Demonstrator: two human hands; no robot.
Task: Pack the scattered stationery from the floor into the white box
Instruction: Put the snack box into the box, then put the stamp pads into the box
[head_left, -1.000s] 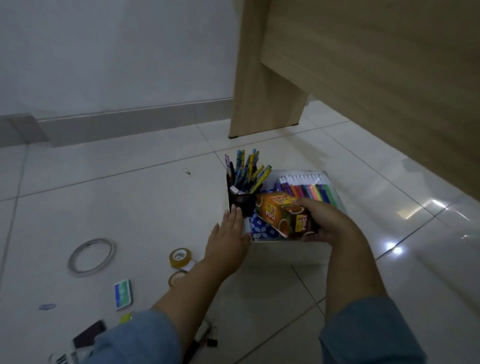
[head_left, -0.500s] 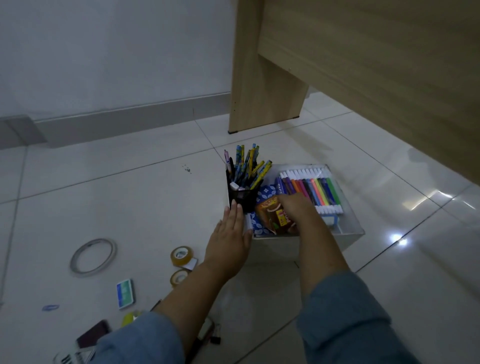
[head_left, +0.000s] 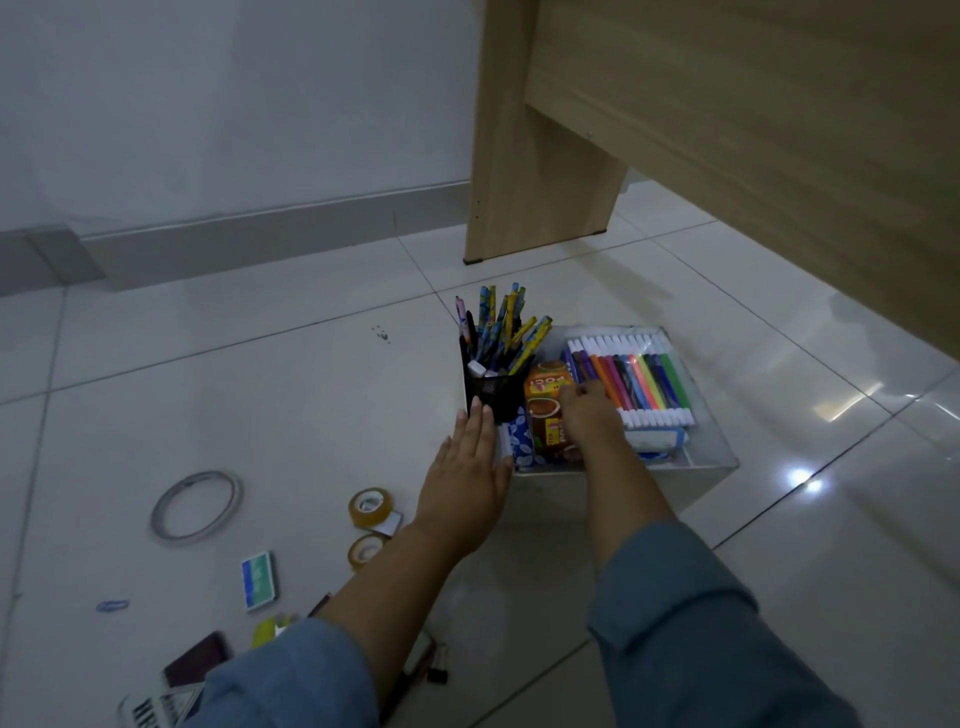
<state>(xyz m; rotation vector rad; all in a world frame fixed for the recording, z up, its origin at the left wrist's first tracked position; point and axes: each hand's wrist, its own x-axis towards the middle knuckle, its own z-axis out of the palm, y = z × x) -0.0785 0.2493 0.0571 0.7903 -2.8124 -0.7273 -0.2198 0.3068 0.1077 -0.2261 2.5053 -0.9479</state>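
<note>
The white box (head_left: 712, 459) stands on the tiled floor. Inside are a black mesh holder of pens (head_left: 493, 396), a pack of coloured markers (head_left: 640, 379) and a blue patterned item (head_left: 519, 441). An orange carton (head_left: 545, 402) sits between the holder and the markers, and my right hand (head_left: 589, 418) grips its right side inside the box. My left hand (head_left: 467, 480) lies flat and open against the box's left wall. Loose on the floor at the left are two brown tape rolls (head_left: 370, 506), a thin tape ring (head_left: 196, 506), a green-blue eraser (head_left: 258, 580) and a binder clip (head_left: 438, 675).
A wooden desk leg (head_left: 530, 156) stands just behind the box, and the desk panel overhangs on the right. A grey skirting runs along the back wall. A blue paper clip (head_left: 111, 606), a yellow item (head_left: 270, 629) and a dark flat item (head_left: 197, 660) lie near my left sleeve.
My right hand carried the orange carton from above the box's front down into it, between the pen holder and the markers. My left hand stayed against the box's left wall.
</note>
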